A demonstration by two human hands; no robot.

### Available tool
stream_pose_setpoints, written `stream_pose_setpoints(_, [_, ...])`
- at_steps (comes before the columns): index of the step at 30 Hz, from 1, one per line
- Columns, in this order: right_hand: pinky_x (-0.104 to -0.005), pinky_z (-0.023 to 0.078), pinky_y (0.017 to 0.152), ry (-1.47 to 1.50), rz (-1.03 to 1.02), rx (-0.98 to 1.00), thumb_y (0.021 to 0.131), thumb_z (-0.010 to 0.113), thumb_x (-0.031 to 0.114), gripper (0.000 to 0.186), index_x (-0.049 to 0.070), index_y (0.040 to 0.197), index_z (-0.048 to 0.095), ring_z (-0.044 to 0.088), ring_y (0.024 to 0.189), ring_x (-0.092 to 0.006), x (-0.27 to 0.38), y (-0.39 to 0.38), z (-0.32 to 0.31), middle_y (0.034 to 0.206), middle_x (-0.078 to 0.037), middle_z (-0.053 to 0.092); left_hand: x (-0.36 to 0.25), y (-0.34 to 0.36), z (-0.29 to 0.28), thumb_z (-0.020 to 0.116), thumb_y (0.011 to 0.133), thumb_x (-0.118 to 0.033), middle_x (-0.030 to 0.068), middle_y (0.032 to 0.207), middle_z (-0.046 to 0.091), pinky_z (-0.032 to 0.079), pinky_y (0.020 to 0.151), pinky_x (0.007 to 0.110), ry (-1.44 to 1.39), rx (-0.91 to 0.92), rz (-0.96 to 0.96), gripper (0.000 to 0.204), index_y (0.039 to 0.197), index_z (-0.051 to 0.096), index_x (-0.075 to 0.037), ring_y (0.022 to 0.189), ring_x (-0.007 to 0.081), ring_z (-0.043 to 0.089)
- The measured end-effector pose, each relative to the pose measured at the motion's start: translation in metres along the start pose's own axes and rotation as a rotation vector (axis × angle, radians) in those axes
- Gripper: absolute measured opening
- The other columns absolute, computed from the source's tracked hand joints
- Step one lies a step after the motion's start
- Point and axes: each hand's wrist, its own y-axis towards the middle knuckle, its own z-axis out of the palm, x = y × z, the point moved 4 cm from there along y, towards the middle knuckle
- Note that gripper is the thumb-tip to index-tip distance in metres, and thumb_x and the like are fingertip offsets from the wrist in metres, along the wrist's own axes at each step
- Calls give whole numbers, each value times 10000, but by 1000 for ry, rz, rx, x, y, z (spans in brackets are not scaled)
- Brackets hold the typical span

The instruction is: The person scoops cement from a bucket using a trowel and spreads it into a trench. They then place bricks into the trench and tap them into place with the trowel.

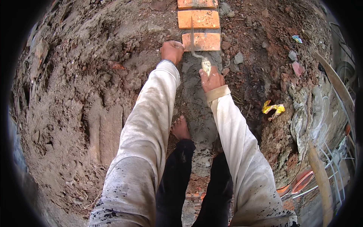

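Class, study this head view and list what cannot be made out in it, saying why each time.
All in the head view:
- Lower end of the trowel handle: covered by the right hand.
- Flat of the trowel blade: turned nearly edge-on.
- What the left hand may pinch: its fingers are mostly hidden behind it.
- Farthest brick: cut off by the top edge.
- Right foot: apparently behind the right sleeve.

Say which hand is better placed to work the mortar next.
Likely the right hand: it grips the trowel by its handle and, in this view, overlaps the mortar. The left hand shows no tool and is at the nearest brick's left end.
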Motion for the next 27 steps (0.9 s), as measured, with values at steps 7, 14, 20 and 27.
stream_pose_setpoints(7, [-576, 495, 742, -43, 88, 79, 907, 568, 377, 452, -33, 1055, 449, 608, 851, -527, -3, 7, 2, 868, -343, 628, -6, 10, 3, 752, 800, -139, 53, 760, 716, 519, 610, 251, -26, -15, 13, 158, 892, 724, -13, 632, 103, 643])
stream_pose_setpoints(14, [-528, 464, 632, 149, 22, 29, 920, 581, 369, 400, -17, 954, 481, 591, 768, -521, 26, -53, -33, 760, -310, 601, -15, -42, -11, 724, 835, -162, 119, 888, 725, 533, 682, 266, 43, -226, 176, 373, 1138, 624, 32, 776, 141, 680])
stream_pose_setpoints(20, [-415, 469, 608, 506, 227, 177, 919, 565, 309, 328, 27, 1067, 490, 593, 688, -308, 29, -248, -54, 796, -158, 599, 110, -253, -7, 505, 983, -235, 85, 990, 644, 547, 692, 346, -849, 212, -435, 264, 1148, 549, -34, 830, 217, 644])
stream_pose_setpoints(27, [-507, 453, 890, 524, 174, 247, 875, 550, 259, 520, -4, 1304, 422, 575, 1054, -432, 71, -419, -102, 1160, -238, 572, 57, -516, -89, 224, 954, -619, 232, 1264, 564, 388, 1028, 520, -1344, 850, -949, 748, 1308, 479, -11, 1132, 402, 545])
